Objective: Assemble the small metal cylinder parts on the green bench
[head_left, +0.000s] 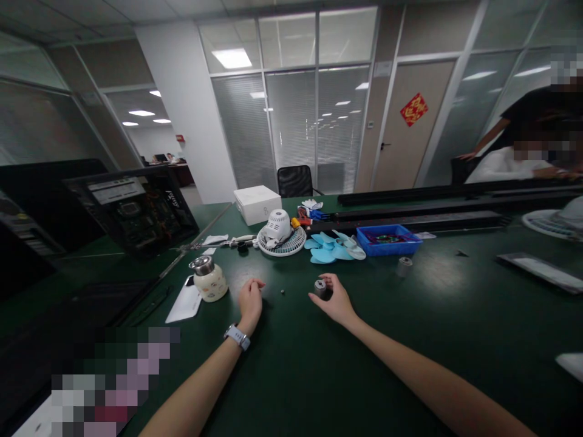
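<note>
On the green table, my right hand curves its thumb and fingers around a small grey metal cylinder that stands upright with a darker centre on its top. To the left, my left hand rests on its side with its fingers curled together; nothing shows in them. A watch is on the left wrist. Between the two hands lies a tiny metal piece, touched by neither. A second metal cylinder, much like the held one, stands farther right. Light blue fan blades lie beyond my right hand.
A cream flask stands by a white phone-like slab at left. Behind are a white fan part, a white box and a blue tray with wires. Long black bars cross the back right; people are beyond.
</note>
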{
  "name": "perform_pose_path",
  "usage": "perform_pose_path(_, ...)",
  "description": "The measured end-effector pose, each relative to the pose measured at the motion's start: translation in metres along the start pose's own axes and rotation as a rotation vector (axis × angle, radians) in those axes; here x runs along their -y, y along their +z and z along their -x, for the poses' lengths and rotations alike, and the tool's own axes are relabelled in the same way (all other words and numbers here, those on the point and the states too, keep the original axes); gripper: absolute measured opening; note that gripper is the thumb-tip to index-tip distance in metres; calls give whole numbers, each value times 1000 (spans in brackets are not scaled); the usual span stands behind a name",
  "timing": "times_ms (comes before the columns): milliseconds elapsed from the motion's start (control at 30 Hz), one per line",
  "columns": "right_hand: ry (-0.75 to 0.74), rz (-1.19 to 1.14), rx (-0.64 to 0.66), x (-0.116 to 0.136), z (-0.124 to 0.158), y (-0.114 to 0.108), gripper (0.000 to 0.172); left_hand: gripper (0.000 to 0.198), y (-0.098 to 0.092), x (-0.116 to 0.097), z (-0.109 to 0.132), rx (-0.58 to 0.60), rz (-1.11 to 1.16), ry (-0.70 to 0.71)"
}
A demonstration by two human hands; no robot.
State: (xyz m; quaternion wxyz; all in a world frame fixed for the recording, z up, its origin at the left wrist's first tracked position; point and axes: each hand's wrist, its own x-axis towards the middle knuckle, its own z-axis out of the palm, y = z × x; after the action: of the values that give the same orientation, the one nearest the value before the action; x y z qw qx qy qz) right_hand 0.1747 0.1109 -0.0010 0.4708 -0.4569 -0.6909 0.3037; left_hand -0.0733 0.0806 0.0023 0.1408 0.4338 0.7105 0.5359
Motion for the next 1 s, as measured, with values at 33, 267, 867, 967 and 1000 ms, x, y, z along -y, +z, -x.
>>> perform_pose_path(33,-5,-1,-1,0,0,0,50,30,0,0,0,-2,8,-11)
perform_pose_path(267,35,-54,-11,7,-1,-14,35,27,0,-5,2,29,-27,-3)
perform_pose_path(867,250,414,-565,-87,-7,-196,70,29,1,-8,4,50,-75,-10)
perform_pose_path(967,-54,612,-771,-60,-3,-181,78,29,2,-7,4,49,-71,-12)
perform_pose_path(1000,-172,643,-749,-47,-2,-171,72,29,2,-7,4,49,-72,-11)
